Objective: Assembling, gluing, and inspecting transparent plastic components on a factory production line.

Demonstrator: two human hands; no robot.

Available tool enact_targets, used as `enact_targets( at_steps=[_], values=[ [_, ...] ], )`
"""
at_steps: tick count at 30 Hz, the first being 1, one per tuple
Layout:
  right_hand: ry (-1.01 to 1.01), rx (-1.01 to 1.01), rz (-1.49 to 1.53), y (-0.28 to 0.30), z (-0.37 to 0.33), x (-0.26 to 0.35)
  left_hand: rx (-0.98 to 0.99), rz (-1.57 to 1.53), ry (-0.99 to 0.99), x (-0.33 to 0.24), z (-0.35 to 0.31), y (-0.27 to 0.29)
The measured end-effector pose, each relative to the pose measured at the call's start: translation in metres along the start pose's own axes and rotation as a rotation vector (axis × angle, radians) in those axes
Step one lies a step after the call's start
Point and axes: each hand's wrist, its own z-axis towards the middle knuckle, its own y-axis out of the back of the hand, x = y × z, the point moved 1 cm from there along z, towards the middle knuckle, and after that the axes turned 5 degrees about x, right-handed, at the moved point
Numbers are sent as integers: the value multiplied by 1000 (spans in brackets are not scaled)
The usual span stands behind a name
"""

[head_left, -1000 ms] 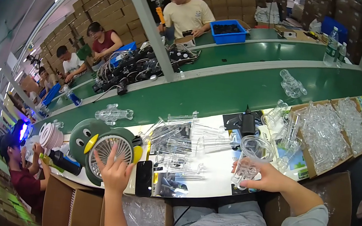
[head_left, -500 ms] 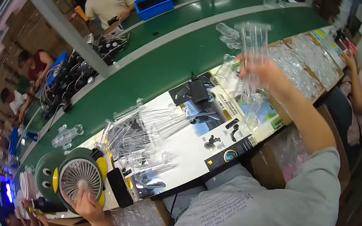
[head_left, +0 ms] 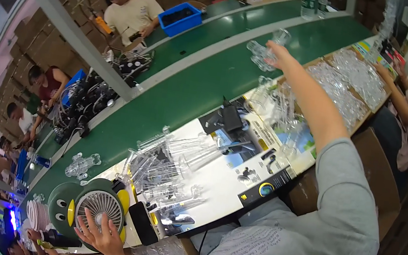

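Note:
My right hand (head_left: 278, 57) reaches far out over the green conveyor belt, fingers closed around a clear plastic part (head_left: 281, 36). Another clear plastic piece (head_left: 258, 54) lies on the belt beside those fingers, and where the two part is hard to see. At the lower left, my left hand (head_left: 102, 235) spreads its fingers in front of a round fan (head_left: 102, 205) with a green, penguin-like body and holds nothing. A pile of clear plastic rods and parts (head_left: 169, 162) covers the left half of the printed board in front of me.
A black adapter (head_left: 232, 117) and a black phone (head_left: 143, 223) rest on the board. Boxes of clear parts (head_left: 357, 71) stand at right, near a seated person. Another clear bundle (head_left: 83, 165) lies on the belt. A metal post (head_left: 77, 33) rises left; co-workers sit beyond.
My right hand has moved forward and slightly left, bringing the clear part from above the board down to the belt. My left hand's fingers have spread from the fan's centre.

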Motion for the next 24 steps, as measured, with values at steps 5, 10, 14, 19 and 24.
enact_targets(
  at_steps=[5,10,14,19,24],
  values=[
    [7,-259,75,18,42,-18,94,-154,84,1,-3,1],
    [2,-252,205,1,65,-39,72,-34,-17,4,-14,17],
    [2,-237,271,7,84,-41,206,-199,117,7,-20,19],
    [31,-260,486,6,94,-43,147,-73,65,-4,-14,22],
    [122,-359,490,-57,78,-33,154,-154,84,-7,-9,33]
  ],
)
